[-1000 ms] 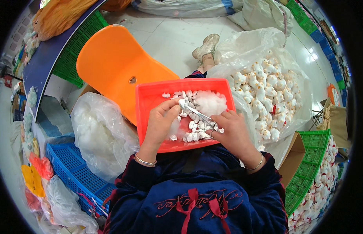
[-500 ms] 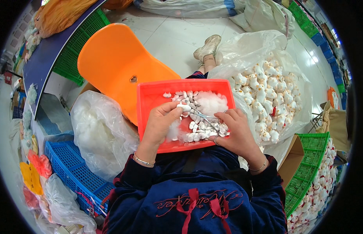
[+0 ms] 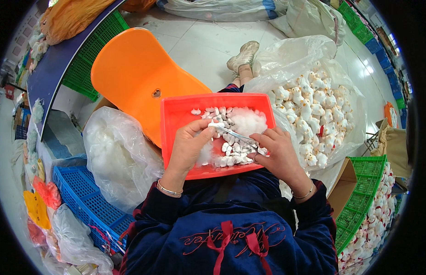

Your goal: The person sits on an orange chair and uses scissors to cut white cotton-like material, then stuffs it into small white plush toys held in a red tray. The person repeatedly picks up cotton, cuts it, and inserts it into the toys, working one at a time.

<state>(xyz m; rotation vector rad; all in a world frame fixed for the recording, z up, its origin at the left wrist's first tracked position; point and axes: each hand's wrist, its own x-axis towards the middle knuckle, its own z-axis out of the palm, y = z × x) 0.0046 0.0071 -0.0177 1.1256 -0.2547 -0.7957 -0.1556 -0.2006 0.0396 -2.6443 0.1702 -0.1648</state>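
Observation:
A red plastic tray [image 3: 181,114] rests on my lap, holding several small white pieces [image 3: 231,149] and a tuft of white stuffing [image 3: 247,121]. My left hand [image 3: 187,146] pinches one small white piece [image 3: 217,125] above the tray. My right hand [image 3: 277,153] holds metal tweezers [image 3: 238,135], whose tip reaches the piece in my left fingers.
An orange plastic chair [image 3: 135,78] stands ahead on the left. A clear bag of white stuffed toys [image 3: 313,105] lies to the right, a bag of stuffing [image 3: 116,156] to the left. A blue crate [image 3: 84,206] sits at lower left, green crates [image 3: 364,206] at lower right.
Both hands stay over the tray. The tweezers' tip has shifted slightly towards the piece in my left fingers.

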